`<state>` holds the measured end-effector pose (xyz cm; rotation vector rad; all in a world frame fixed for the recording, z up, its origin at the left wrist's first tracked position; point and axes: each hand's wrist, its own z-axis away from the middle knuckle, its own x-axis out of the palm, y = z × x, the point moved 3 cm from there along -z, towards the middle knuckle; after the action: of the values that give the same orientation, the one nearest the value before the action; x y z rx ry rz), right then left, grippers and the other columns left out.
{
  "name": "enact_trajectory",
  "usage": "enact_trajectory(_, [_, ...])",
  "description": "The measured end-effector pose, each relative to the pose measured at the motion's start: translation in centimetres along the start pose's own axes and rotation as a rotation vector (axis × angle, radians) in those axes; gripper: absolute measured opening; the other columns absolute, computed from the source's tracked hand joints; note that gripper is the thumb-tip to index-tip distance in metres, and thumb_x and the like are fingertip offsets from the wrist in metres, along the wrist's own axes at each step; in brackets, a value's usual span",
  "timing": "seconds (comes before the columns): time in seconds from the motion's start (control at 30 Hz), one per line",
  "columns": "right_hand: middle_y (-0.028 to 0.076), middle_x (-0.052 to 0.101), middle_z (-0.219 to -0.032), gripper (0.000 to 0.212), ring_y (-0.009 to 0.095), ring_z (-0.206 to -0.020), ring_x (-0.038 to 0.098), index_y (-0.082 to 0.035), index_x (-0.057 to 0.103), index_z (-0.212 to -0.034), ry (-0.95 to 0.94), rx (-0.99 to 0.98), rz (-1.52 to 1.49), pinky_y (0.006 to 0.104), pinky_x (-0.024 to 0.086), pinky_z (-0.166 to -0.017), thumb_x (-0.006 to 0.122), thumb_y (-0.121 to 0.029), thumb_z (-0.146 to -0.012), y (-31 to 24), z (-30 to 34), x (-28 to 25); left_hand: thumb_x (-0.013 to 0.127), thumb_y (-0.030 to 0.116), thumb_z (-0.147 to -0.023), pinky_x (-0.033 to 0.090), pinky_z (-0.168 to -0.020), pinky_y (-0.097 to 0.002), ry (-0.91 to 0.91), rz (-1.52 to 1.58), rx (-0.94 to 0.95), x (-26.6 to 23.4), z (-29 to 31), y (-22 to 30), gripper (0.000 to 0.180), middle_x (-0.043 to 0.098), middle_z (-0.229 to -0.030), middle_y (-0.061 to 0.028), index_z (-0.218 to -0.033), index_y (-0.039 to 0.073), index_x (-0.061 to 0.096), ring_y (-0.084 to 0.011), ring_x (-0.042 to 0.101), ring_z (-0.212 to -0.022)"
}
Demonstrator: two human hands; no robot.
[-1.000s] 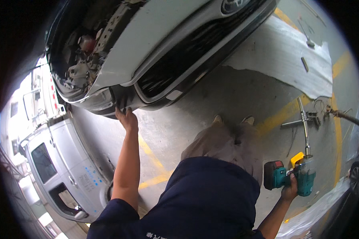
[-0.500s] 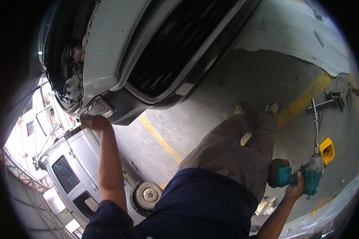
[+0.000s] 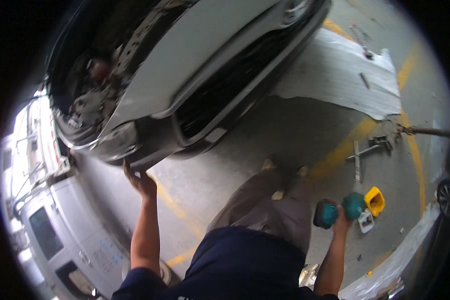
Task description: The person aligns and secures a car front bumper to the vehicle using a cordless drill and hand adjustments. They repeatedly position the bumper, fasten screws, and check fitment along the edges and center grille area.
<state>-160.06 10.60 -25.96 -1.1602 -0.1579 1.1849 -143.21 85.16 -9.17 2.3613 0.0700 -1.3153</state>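
Observation:
My left hand [image 3: 142,183] is raised to the corner of a car's front bumper [image 3: 157,145], just under the headlight [image 3: 119,142]. Its fingers are stretched out against the bumper edge and hold nothing. Down at my right side, my right hand [image 3: 341,223] is wrapped round the handle of a teal cordless impact wrench [image 3: 354,205] with a dark battery. From its nose a long metal extension [image 3: 357,162] points away from me. The bumper's dark grille [image 3: 225,80] and the pale grey front panel [image 3: 205,47] lie beyond my left hand.
The engine bay [image 3: 95,100] is exposed at upper left. Near the wrench are a yellow container [image 3: 374,201] and a small white one [image 3: 366,221]. A metal stand-like tool [image 3: 380,143] and a white sheet [image 3: 335,75] lie on the floor. A silver van [image 3: 65,225] stands at left.
My view has swung, showing more of the sheet at right. My left hand has come to the bumper's lower edge below the headlight. The impact wrench stays in my right hand.

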Motion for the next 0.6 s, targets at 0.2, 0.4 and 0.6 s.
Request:
enact_trajectory(0.2, [0.022,0.063,-0.124,0.052,0.041,-0.119,0.058,0.002,0.056,-0.132,0.006,-0.075,0.365,0.0465,0.043,-0.104,0.076,-0.021,-0.089,3.8,-6.4,7.9,0.052,0.001,-0.098,0.044,-0.105,-0.0384,-0.429,0.174,-0.198,4.5,19.9,1.2,0.052,0.053,-0.14,-0.0207,-0.148,-0.005,0.041,-0.0289,0.053,-0.126])
enact_trajectory(0.4, [0.024,0.059,-0.135,0.057,0.045,-0.126,0.055,0.0,0.05,-0.14,0.015,0.063,0.449,0.0508,0.042,-0.107,0.07,-0.005,-0.087,19.7,-13.8,15.6,0.062,0.015,-0.091,0.046,-0.102,-0.0457,-0.998,0.398,0.101,10.4,29.1,11.0,0.052,0.059,-0.13,-0.0231,-0.139,-0.001,0.049,-0.0398,0.058,-0.116])
enact_trajectory(0.6, [0.025,0.061,-0.13,0.043,0.046,-0.122,0.056,0.002,0.058,-0.133,0.008,0.062,0.475,0.0532,0.045,-0.102,0.063,-0.005,-0.091,36.4,-22.2,20.2,0.057,0.02,-0.093,0.041,-0.107,-0.0531,-0.919,0.502,0.544,16.7,28.4,11.1,0.054,0.056,-0.136,-0.0253,-0.139,-0.006,0.046,-0.0449,0.052,-0.122])
